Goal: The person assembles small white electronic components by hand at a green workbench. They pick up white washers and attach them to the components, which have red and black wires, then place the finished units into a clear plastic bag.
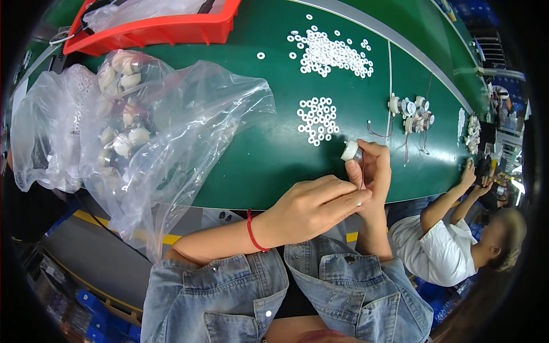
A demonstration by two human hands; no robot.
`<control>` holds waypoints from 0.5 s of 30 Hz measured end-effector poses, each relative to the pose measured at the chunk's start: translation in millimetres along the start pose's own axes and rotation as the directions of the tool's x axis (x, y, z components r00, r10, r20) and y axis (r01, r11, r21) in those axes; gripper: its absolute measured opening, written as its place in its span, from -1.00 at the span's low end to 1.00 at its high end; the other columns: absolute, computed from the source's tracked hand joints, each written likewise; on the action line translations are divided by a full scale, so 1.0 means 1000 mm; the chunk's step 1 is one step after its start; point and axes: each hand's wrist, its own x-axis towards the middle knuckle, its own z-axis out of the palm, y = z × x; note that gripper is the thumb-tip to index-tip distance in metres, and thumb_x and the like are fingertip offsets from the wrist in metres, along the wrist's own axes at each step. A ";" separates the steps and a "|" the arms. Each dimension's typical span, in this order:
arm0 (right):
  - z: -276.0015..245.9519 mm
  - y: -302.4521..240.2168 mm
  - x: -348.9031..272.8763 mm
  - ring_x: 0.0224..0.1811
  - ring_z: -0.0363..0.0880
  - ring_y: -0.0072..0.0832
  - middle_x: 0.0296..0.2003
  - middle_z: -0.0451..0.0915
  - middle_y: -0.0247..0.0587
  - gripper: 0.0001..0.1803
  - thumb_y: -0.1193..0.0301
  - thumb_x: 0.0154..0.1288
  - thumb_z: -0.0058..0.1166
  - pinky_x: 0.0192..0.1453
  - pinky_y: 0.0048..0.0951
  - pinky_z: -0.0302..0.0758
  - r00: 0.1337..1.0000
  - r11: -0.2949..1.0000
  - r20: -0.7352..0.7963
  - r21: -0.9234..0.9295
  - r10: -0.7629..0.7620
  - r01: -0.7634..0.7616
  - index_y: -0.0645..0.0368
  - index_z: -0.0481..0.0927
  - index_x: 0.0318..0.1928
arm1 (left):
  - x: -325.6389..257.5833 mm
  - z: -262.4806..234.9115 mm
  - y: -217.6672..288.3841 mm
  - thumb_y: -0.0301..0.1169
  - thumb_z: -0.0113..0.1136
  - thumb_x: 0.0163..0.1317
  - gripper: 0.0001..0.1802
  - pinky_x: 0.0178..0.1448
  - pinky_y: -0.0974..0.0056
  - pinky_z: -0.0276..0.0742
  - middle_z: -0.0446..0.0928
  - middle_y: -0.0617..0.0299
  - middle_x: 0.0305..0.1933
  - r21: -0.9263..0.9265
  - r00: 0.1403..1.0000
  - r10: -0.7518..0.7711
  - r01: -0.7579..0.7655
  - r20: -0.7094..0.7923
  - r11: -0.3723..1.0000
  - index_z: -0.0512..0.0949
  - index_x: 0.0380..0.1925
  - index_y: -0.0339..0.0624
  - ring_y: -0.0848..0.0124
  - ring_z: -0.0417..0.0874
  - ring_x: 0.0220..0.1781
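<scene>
My right hand (377, 170) is closed around a small round motor (351, 151) with a white cap and a metallic body, raised over the near edge of the green table. From the motor a thin reddish wire (362, 182) hangs down toward my left fingertips. My left hand (309, 207), with a red cord at its wrist, pinches that wire; a tiny white piece (359, 204) shows at its fingers. Just beyond the motor lies a small group of white ring washers (317, 120). Farther back is a larger heap of the same white washers (334, 54).
Clear plastic bags (189, 126) with white parts cover the table's left. A red bin (160, 28) stands at the back left. Several wired motors (413, 114) lie to the right. Another person in a white shirt (437, 248) works farther right along the table (251, 171).
</scene>
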 end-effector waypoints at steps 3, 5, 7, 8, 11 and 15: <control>0.003 -0.005 0.003 -0.35 0.41 -0.65 -0.27 0.54 -0.25 -0.71 0.53 0.45 0.08 -0.27 -0.61 0.34 0.993 0.989 -0.001 0.088 0.122 -0.121 0.34 0.41 0.10 | 0.000 -0.001 -0.003 -0.58 0.44 0.02 -0.61 -0.26 0.26 0.61 0.58 0.18 -0.28 -0.019 1.000 -0.023 0.023 -0.006 1.000 0.67 -0.07 -0.27 0.31 0.65 -0.34; 0.002 -0.013 0.008 -0.38 0.33 -0.70 -0.30 0.51 -0.32 -0.74 0.55 0.47 -0.02 -0.30 -0.63 0.26 0.978 0.972 0.003 0.107 0.210 -0.209 0.34 0.41 0.11 | 0.000 0.000 -0.007 -0.59 0.44 0.03 -0.60 -0.26 0.25 0.60 0.57 0.18 -0.27 -0.025 0.999 -0.026 0.025 -0.037 0.999 0.67 -0.05 -0.26 0.31 0.63 -0.34; -0.002 -0.009 0.014 -0.40 0.30 -0.71 -0.33 0.49 -0.34 -0.74 0.56 0.46 -0.03 -0.33 -0.62 0.24 0.980 0.978 0.037 0.063 0.197 -0.199 0.34 0.42 0.11 | -0.001 0.001 -0.009 -0.59 0.43 0.03 -0.59 -0.26 0.25 0.60 0.57 0.19 -0.26 -0.025 0.997 -0.036 0.035 -0.062 0.999 0.67 -0.04 -0.26 0.31 0.62 -0.34; -0.004 -0.007 0.016 -0.41 0.29 -0.71 -0.34 0.47 -0.35 -0.74 0.56 0.46 -0.03 -0.34 -0.61 0.23 0.980 0.980 0.054 0.042 0.190 -0.192 0.34 0.42 0.11 | -0.001 0.002 -0.009 -0.60 0.42 0.03 -0.59 -0.26 0.25 0.60 0.57 0.19 -0.25 -0.022 0.996 -0.046 0.044 -0.071 0.999 0.67 -0.04 -0.25 0.31 0.63 -0.32; -0.004 -0.005 0.024 -0.44 0.30 -0.72 -0.40 0.44 -0.38 -0.74 0.55 0.45 -0.02 -0.38 -0.61 0.22 0.986 0.990 0.087 -0.035 0.139 -0.136 0.33 0.45 0.10 | -0.002 0.004 -0.011 -0.60 0.40 0.05 -0.60 -0.25 0.24 0.60 0.57 0.19 -0.24 -0.024 0.992 -0.068 0.065 -0.110 0.998 0.66 -0.04 -0.25 0.31 0.62 -0.30; -0.006 -0.004 0.030 -0.43 0.32 -0.71 -0.37 0.45 -0.36 -0.75 0.59 0.43 0.00 -0.38 -0.63 0.26 0.988 0.983 0.101 -0.156 0.117 -0.100 0.33 0.48 0.08 | -0.002 0.004 -0.012 -0.57 0.38 0.09 -0.63 -0.22 0.24 0.60 0.56 0.21 -0.25 -0.021 0.990 -0.094 0.092 -0.106 0.995 0.66 -0.04 -0.24 0.30 0.62 -0.29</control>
